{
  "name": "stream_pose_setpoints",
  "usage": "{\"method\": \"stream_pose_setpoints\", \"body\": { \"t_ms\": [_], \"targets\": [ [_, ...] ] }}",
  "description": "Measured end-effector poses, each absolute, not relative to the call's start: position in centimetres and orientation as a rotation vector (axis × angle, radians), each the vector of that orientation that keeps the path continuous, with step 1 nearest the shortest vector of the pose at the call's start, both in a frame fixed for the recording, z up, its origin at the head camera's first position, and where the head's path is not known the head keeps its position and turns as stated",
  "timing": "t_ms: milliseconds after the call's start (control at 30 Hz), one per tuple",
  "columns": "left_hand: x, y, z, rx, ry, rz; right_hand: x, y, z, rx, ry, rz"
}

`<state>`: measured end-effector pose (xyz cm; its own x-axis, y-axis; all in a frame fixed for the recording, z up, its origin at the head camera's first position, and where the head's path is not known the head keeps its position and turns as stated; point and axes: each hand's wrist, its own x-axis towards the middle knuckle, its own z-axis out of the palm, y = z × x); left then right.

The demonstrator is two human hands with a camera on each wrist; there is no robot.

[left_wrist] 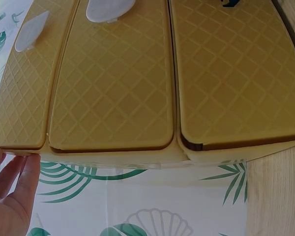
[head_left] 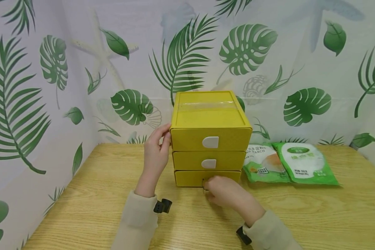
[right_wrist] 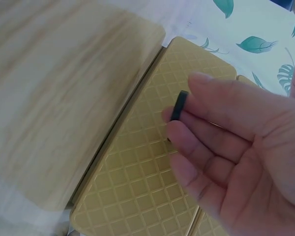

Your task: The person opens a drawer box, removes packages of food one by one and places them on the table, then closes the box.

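Observation:
A yellow three-drawer box stands on the table, a strip of clear tape across its top. White tabs mark the upper and middle drawers. The bottom drawer carries a thin black loop as its pull. My right hand has its fingers curled round this loop, close against the drawer's front. At the box's upper left side, my left hand touches the edge with extended fingertips, seen also in the left wrist view. The drawers sit nearly flush in the frame.
Two green-and-white bags, one labelled corn starch and a second bag overlapping it, lie right of the box. A leaf-patterned backdrop rises behind the wooden table. Each sleeve has a black wrist camera.

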<state>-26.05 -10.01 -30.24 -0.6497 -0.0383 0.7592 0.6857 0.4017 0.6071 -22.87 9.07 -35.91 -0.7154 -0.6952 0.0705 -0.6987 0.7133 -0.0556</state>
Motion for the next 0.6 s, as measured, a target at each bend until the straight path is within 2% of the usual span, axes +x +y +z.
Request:
{"method": "stream_pose_setpoints", "body": {
  "t_ms": [600],
  "targets": [
    [-26.16, -10.07, -30.34, -0.549, -1.95, -1.279, -23.2, 8.94, -36.1, 1.108, -2.782, 0.093]
  ]
}}
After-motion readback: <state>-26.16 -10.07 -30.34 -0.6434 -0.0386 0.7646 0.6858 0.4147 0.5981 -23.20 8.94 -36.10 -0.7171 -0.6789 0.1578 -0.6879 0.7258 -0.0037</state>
